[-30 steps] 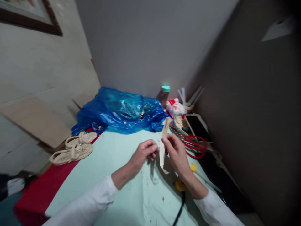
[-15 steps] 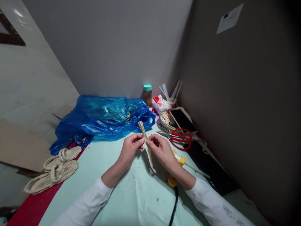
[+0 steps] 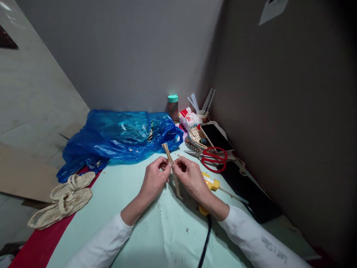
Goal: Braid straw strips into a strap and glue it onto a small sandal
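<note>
A pale tan strip of dried plant fibre [image 3: 176, 183] is pinched between both hands above the table, its upper end pointing away and its lower end hanging toward me. My left hand [image 3: 156, 174] grips it from the left with thumb and fingers closed. From the right, my right hand [image 3: 191, 176] pinches the same strip close to the left fingertips. Just beyond the right wrist lies a yellow glue gun [image 3: 211, 182] with a translucent stick in its back, partly hidden by that arm. Red-handled scissors [image 3: 214, 159] lie farther right.
A blue plastic bag [image 3: 117, 134] fills the back left. Woven fibre sandal-like pieces [image 3: 67, 203] lie at the left edge. A small basket [image 3: 195, 137], a phone [image 3: 216, 137], a tissue pack [image 3: 189, 118] and a green-lidded jar [image 3: 173, 106] stand back right. A black cable [image 3: 206, 242] runs toward me.
Both hands keep their hold on the strip, which has turned slightly between the fingers. The whole view has shifted a little; the things on the table lie as before.
</note>
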`<state>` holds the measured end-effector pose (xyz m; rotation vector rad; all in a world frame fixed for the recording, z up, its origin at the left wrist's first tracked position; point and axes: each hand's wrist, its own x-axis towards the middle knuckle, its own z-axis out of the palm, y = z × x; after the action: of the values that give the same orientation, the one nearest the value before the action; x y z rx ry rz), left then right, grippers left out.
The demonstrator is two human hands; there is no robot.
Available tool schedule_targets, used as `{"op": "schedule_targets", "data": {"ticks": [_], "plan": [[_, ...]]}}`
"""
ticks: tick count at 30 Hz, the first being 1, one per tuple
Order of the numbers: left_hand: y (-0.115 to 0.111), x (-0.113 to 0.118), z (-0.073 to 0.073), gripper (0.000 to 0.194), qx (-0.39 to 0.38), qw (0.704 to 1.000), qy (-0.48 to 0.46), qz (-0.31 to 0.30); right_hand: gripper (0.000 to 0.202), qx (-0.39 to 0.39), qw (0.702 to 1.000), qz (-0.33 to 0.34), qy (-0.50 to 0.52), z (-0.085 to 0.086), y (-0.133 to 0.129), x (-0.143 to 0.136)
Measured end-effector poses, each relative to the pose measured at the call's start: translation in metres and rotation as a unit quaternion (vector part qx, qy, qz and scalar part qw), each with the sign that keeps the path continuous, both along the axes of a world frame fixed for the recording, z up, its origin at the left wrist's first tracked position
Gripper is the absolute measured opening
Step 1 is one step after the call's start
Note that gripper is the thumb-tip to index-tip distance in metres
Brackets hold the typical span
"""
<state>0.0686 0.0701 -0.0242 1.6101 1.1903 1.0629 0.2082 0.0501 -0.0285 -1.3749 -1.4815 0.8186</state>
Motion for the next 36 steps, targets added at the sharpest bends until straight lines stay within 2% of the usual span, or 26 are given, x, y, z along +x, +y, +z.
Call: {"op": "schedule_targets", "data": {"ticks": [5,10,17,24,28,36], "plan": [[-0.003,-0.001,0.006,0.016,-0.04,0.998,-0.027,-0.042,0.009,-0.023,0.999,0.022,0.042,-0.002,0.002,0.001],[0.004,-0.005,0.009,0.019,-0.115,0.981,-0.111,-0.111,0.017,-0.065,0.985,0.073,0.143,0.002,0.005,0.006],[0.011,-0.012,0.006,0.023,-0.209,0.937,-0.225,-0.168,0.017,-0.125,0.927,0.175,0.307,0.009,0.002,0.009],[0.014,-0.014,0.005,0.023,-0.25,0.906,-0.293,-0.174,0.014,-0.149,0.883,0.187,0.404,0.004,0.007,0.01],[0.013,-0.014,0.007,0.017,-0.249,0.904,-0.312,-0.154,0.019,-0.146,0.884,0.18,0.405,0.004,0.009,0.011],[0.007,-0.009,0.008,0.012,-0.234,0.9,-0.339,-0.142,0.025,-0.139,0.913,0.161,0.347,0.004,0.006,0.007]]}}
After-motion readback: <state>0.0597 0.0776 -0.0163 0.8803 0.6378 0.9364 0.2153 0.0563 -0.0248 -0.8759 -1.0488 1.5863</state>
